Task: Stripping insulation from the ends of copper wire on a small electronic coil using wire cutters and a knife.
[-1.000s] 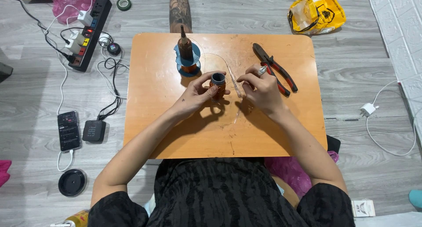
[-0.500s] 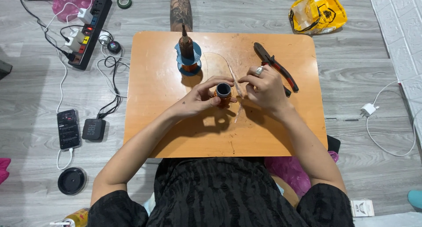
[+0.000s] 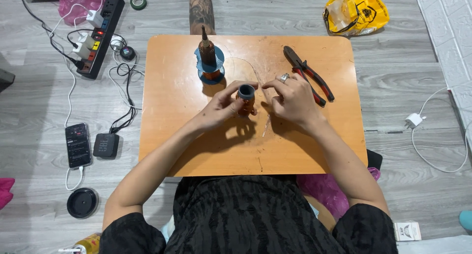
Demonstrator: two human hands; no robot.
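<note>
head view: left hand [image 3: 222, 105] grasping small spool [image 3: 247, 98]; right hand [image 3: 294, 99] pinching thin wire beside it.

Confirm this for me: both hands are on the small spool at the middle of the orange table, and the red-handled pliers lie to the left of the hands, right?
Not quite. The pliers lie to the right of the hands, beside the right hand, as the head view shows. The left hand does hold the small spool at the middle of the orange table.

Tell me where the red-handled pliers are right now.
In the head view the pliers lie on the orange table, on its right side toward the far edge, just beyond the right hand and apart from the spool stand.
</note>
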